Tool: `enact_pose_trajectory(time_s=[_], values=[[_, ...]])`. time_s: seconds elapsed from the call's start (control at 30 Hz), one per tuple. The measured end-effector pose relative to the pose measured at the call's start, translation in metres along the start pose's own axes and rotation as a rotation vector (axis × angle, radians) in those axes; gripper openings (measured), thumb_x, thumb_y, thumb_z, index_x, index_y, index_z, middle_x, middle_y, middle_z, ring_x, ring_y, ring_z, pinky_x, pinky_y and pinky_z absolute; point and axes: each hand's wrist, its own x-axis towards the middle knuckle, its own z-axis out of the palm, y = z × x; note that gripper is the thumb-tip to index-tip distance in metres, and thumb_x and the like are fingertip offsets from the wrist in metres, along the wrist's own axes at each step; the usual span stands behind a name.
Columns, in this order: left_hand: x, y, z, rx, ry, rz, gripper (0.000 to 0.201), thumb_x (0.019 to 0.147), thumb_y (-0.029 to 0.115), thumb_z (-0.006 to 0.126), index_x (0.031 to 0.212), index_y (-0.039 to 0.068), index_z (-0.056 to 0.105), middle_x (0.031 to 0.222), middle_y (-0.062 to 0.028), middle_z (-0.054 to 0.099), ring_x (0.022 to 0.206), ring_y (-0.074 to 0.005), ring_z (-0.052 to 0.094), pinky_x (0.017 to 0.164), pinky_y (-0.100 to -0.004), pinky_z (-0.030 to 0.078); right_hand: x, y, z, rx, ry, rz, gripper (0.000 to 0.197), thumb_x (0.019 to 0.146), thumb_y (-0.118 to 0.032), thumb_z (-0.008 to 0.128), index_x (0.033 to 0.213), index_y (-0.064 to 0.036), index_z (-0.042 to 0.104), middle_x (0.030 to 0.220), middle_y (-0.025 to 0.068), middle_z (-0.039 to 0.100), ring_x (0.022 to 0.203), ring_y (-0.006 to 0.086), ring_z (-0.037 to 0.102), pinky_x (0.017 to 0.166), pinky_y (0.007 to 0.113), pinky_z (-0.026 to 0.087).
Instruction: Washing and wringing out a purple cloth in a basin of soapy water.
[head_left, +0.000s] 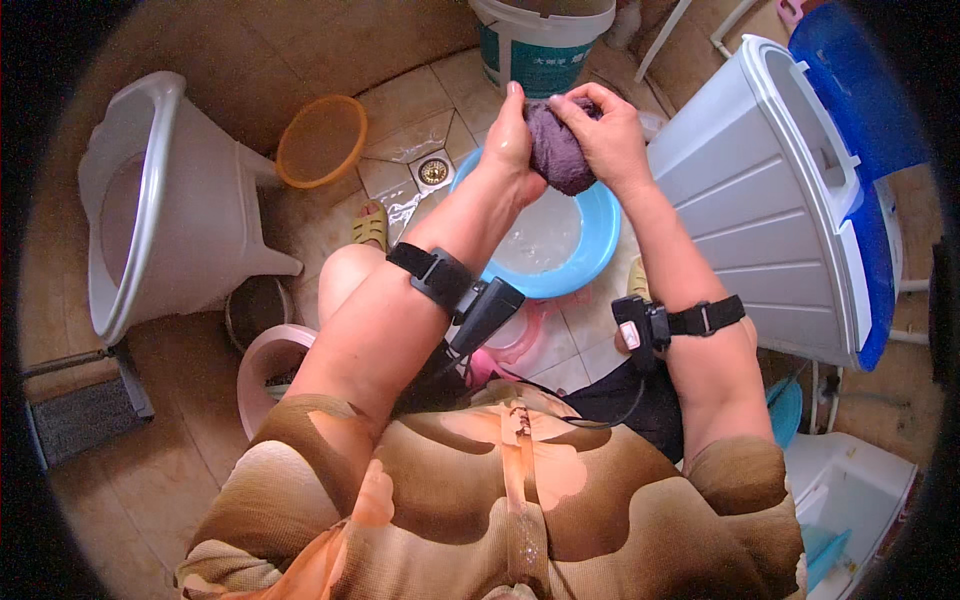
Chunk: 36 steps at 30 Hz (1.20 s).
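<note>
A wadded purple-grey cloth point(558, 155) is held up between my two hands, over the far part of a light blue basin point(603, 240). My left hand point(512, 150) cups the wad from the left, with its thumb pointing up along the side. From the right, my right hand point(615, 138) closes on the cloth, its fingers bent over the top. Cloudy water point(537, 240) stands in the basin below. The basin rests on the tiled floor, between my feet.
Beyond the basin stands a white and teal bucket point(540, 55). To the left are an orange basin point(322, 140), a floor drain point(434, 172), a white plastic chair point(205, 200) and a pink tub point(262, 365). A white washing machine point(745, 185) with a blue lid point(855, 90) rises close on the right.
</note>
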Motion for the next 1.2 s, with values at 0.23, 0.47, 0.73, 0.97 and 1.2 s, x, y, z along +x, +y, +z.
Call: enact_pose_trajectory(time_s=[0.23,0.47,0.73,0.97,1.2], values=[[-0.005,-0.026,-0.014,-0.088,0.063,0.11,0.027,0.09,0.034,0.047,0.093,0.008,0.055,0.089,-0.0089,0.059,0.082,-0.0199,0.057,0.067,-0.0341,0.047,-0.013,-0.028,0.031,-0.144,0.173,-0.273,0.024,0.078,-0.028,0.061,0.071,-0.0054,0.058,0.072,0.0157,0.059,0.068,0.0349,0.058,0.06,0.039,0.047],[-0.007,-0.032,0.014,0.046,0.21,0.007,0.03,0.092,0.033,0.045,0.095,0.006,0.055,0.089,-0.0084,0.058,0.082,-0.0193,0.056,0.071,-0.0334,0.046,-0.026,-0.039,0.039,-0.135,0.134,-0.403,0.024,0.08,-0.03,0.06,0.072,-0.0076,0.057,0.076,0.014,0.06,0.065,0.0333,0.057,0.055,0.039,0.045],[-0.005,-0.012,-0.008,0.024,-0.003,0.131,0.034,0.093,0.036,0.042,0.097,0.004,0.055,0.091,-0.0083,0.058,0.081,-0.0184,0.056,0.068,-0.0331,0.047,-0.028,-0.052,0.032,-0.118,0.181,-0.324,0.027,0.086,-0.03,0.058,0.076,-0.0044,0.057,0.06,0.0085,0.053,0.056,0.0151,0.048,0.055,0.03,0.041],[-0.006,0.004,0.007,-0.033,0.03,0.007,0.055,0.092,0.05,0.031,0.106,0.001,0.052,0.108,-0.0175,0.058,0.101,-0.0282,0.056,0.093,-0.0417,0.041,0.028,0.042,-0.019,0.401,0.313,0.304,0.038,0.087,-0.036,0.055,0.088,0.0016,0.059,0.083,0.0131,0.063,0.074,0.0244,0.061,0.067,0.035,0.047],[-0.022,-0.003,0.001,0.037,0.25,-0.154,0.049,0.089,0.053,0.038,0.109,0.01,0.052,0.109,-0.0087,0.054,0.105,-0.0241,0.051,0.094,-0.0392,0.038,0.017,-0.004,-0.028,0.894,0.029,0.364,0.027,0.09,-0.028,0.048,0.09,-0.003,0.057,0.084,0.0086,0.06,0.073,0.0213,0.059,0.071,0.037,0.049]])
